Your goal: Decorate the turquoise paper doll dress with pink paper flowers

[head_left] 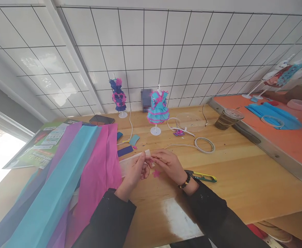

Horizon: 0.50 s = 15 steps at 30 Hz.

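Note:
My left hand [138,168] and my right hand [169,166] meet above the wooden table, fingertips pinched together. Whatever lies between them is tiny and mostly hidden; a hint of pink shows there. Beneath my left hand runs a white strip [124,166]. Just below the fingertips is a small pink paper piece [156,173], and I cannot tell whether it touches the table. A cutter knife with a yellow and green handle [205,177] lies beside my right wrist. Beyond the hands stands a miniature dress form in a blue and pink paper dress [158,108].
Crepe paper sheets in pink [101,155], blue [60,179] and purple cover the left side. Behind are a navy-dressed form [119,98] and a phone [101,119]. A tape roll [204,145] and brown cup [228,119] sit right, near an orange table [277,137].

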{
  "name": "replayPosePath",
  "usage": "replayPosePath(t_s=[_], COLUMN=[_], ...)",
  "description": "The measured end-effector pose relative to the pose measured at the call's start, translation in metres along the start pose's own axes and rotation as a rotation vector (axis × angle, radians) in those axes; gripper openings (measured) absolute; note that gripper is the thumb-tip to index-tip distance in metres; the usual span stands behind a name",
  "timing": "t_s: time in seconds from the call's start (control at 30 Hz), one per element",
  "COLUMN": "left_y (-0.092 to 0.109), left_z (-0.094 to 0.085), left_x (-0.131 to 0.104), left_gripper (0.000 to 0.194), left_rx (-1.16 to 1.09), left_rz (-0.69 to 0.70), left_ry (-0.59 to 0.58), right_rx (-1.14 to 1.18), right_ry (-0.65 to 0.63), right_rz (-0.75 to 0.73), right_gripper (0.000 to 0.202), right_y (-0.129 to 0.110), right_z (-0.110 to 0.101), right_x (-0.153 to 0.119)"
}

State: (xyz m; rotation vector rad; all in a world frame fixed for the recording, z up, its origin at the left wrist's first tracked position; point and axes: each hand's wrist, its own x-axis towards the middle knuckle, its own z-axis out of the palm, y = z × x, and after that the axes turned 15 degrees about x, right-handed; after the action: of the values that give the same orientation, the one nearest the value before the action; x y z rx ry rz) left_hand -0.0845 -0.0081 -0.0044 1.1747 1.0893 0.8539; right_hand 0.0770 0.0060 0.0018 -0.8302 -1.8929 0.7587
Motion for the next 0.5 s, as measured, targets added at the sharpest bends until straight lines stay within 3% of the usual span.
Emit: replayPosePath(t_s=[0.33, 0.5], left_y=[0.0025, 0.0035], left_z=[0.0031, 0.0032], left_x=[-0.0037, -0.0036], left_gripper=[0.056, 0.056], left_rx=[0.3, 0.173], left_rz=[0.036, 0.016], left_ry=[0.015, 0.029], right_rx=[0.001, 0.104], right_ry=[0.008, 0.017], right_rz=[0.088, 0.12], right_gripper=[0.014, 0.017], right_y=[-0.0054, -0.0055], right_z=[0.0024, 0.0024], right_x=[0.0002, 0.0006])
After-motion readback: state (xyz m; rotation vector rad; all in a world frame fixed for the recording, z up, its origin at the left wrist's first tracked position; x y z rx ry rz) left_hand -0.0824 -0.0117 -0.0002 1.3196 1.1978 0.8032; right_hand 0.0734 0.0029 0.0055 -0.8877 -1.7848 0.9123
